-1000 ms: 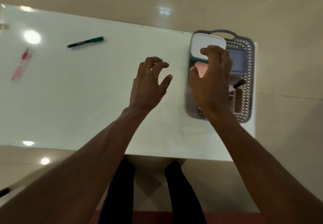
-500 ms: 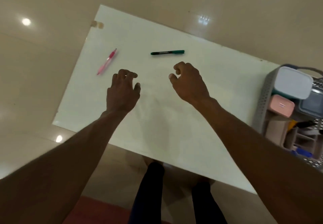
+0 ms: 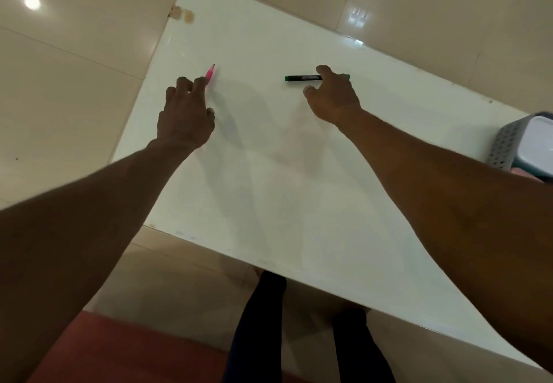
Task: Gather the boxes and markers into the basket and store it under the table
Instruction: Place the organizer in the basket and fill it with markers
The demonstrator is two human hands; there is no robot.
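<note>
Since half a second ago both hands have reached farther up the white surface (image 3: 299,188). The left hand (image 3: 185,113), fingers curled, covers the lower end of the pink marker (image 3: 210,73); whether it grips it I cannot tell. The right hand (image 3: 333,97) pinches the green marker (image 3: 302,78), which lies flat at upper centre. The basket (image 3: 505,143) sits at the right edge with a white box (image 3: 538,140) in it.
</note>
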